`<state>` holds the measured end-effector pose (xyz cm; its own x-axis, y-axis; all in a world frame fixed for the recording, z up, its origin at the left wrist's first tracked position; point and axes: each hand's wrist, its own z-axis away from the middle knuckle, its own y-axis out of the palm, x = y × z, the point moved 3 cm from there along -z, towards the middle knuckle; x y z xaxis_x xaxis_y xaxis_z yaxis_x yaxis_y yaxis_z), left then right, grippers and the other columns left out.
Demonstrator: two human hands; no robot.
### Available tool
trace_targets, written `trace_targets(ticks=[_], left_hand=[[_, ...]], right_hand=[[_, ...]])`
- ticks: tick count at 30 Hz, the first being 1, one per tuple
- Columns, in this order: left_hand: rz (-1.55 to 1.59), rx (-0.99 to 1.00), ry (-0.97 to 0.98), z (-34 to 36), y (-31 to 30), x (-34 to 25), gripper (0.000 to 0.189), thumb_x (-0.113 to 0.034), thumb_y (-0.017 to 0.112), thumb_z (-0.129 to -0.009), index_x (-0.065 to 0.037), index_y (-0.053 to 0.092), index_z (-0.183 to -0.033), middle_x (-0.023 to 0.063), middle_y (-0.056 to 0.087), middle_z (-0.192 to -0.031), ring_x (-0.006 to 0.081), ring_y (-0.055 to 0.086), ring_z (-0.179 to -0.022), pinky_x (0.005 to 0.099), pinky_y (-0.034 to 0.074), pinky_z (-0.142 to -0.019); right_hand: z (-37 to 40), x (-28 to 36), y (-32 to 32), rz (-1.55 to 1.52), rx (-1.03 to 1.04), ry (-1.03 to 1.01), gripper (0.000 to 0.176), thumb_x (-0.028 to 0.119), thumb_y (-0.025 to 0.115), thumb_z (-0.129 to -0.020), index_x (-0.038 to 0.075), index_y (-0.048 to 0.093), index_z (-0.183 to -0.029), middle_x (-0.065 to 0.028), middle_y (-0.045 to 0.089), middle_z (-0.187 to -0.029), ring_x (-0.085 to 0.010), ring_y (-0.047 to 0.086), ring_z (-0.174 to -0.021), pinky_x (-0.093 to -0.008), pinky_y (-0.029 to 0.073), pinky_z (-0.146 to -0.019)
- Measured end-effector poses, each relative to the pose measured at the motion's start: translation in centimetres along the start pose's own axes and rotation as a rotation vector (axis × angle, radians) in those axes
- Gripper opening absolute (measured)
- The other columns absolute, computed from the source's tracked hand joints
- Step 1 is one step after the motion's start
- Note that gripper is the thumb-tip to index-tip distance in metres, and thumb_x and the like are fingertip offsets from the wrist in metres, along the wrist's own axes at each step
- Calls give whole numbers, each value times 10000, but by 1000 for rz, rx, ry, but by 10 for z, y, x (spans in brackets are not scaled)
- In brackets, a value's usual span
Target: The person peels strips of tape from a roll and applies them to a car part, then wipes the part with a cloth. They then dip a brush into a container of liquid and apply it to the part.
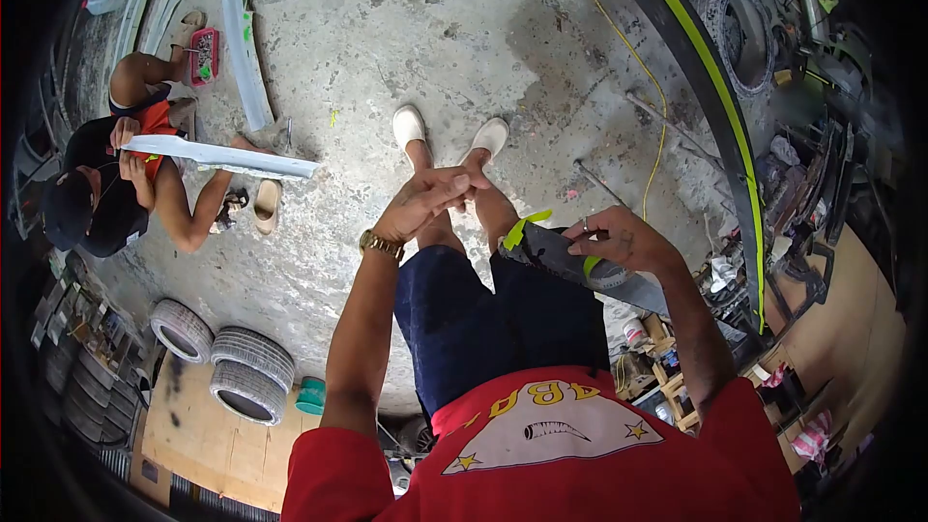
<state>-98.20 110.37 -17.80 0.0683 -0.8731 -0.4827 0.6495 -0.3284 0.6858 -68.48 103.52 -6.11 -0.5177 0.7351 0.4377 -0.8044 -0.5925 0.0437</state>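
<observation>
My left hand point(430, 203), with a gold-coloured watch at the wrist, is held above my legs. Its fingers are stretched out, and I see nothing held in them. On the right, my right hand point(621, 239) has its fingers curled around a small dark object whose kind I cannot make out. It is over a dark, flat strip point(551, 253) in front of my shorts. Bright yellow-green tape point(523, 229) sticks up from the strip's left end. Below my right fingers shows a ring-shaped roll point(607, 275) with a yellow-green edge.
A long black curved strip with a yellow-green line point(720, 101) stretches along the right. At left, another person point(116, 169) sits holding a pale strip point(227, 153). A red tray point(204, 57) and several tires point(253, 353) are on the left; a yellow cord point(633, 53) crosses the floor.
</observation>
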Motion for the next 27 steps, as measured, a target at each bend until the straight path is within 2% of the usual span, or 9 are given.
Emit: trace_targets(ticks=[3, 7, 10, 17, 18, 21, 23, 25, 27], left_hand=[[-107, -147, -45, 20, -5, 0, 437, -358, 622, -1049, 29, 703, -1234, 17, 668, -951, 95, 613, -926, 242, 503, -839], [-122, -232, 71, 32, 0, 2, 391, -312, 632, -1045, 26, 701, -1227, 56, 718, -1068, 111, 628, -906, 262, 493, -859], [-149, -276, 52, 38, 8, -3, 367, -286, 637, -1041, 31, 698, -1217, 53, 715, -1073, 115, 625, -937, 273, 488, -867], [-272, -442, 173, 41, 42, -36, 254, -180, 627, -1027, 26, 709, -1151, 49, 674, -1071, 113, 589, -903, 269, 475, -833], [-326, -512, 221, 44, 55, -49, 216, -174, 662, -1011, 20, 716, -1088, 31, 670, -968, 108, 599, -891, 274, 476, -836], [-456, -436, 287, 51, 98, -80, 141, -63, 690, -972, 26, 709, -1079, 51, 665, -984, 131, 612, -889, 279, 483, -828], [-497, -347, 342, 47, 147, -95, 154, 18, 722, -926, 27, 703, -1078, 72, 671, -991, 142, 628, -902, 277, 493, -836], [-557, -186, 313, 45, 184, -98, 257, 97, 748, -868, 23, 694, -1108, 94, 678, -1042, 157, 647, -926, 300, 518, -880], [-574, -91, 354, 40, 227, -105, 318, 127, 774, -823, 16, 682, -1106, 91, 684, -1056, 166, 659, -948, 310, 521, -904]], right_hand=[[3, 1, -1, -30, 7, -28, 341, 160, 781, -908, -29, 734, -1188, -129, 785, -967, -136, 724, -931, -283, 544, -874], [6, 1, -3, -57, 5, 6, 361, 148, 774, -916, -34, 710, -1221, -133, 782, -1013, -135, 721, -953, -291, 540, -899], [11, -4, -7, -54, 15, -56, 436, 263, 795, -900, 26, 722, -1259, -121, 770, -1047, -139, 675, -949, -317, 516, -892], [27, -14, -18, -142, -59, -110, 416, 267, 750, -933, 18, 711, -1264, -128, 773, -1037, -134, 683, -876, -297, 520, -815], [40, -5, -25, -130, -190, -59, 367, 252, 735, -938, 17, 721, -1220, -118, 768, -972, -134, 699, -839, -305, 535, -796], [73, -4, -33, -197, -403, -49, 309, 243, 688, -986, -13, 722, -1154, -93, 746, -861, -115, 698, -750, -296, 538, -710], [95, -4, -27, -539, -538, -138, 322, 262, 638, -1035, -33, 711, -1140, -102, 727, -834, -114, 687, -740, -273, 533, -708], [120, 4, -27, -524, -458, -111, 309, 248, 624, -1052, -20, 680, -1195, -121, 728, -908, -120, 699, -852, -269, 543, -783], [144, 14, -15, -708, -382, -362, 305, 168, 627, -1040, -1, 617, -1294, -131, 732, -1024, -137, 690, -990, -291, 532, -889]])
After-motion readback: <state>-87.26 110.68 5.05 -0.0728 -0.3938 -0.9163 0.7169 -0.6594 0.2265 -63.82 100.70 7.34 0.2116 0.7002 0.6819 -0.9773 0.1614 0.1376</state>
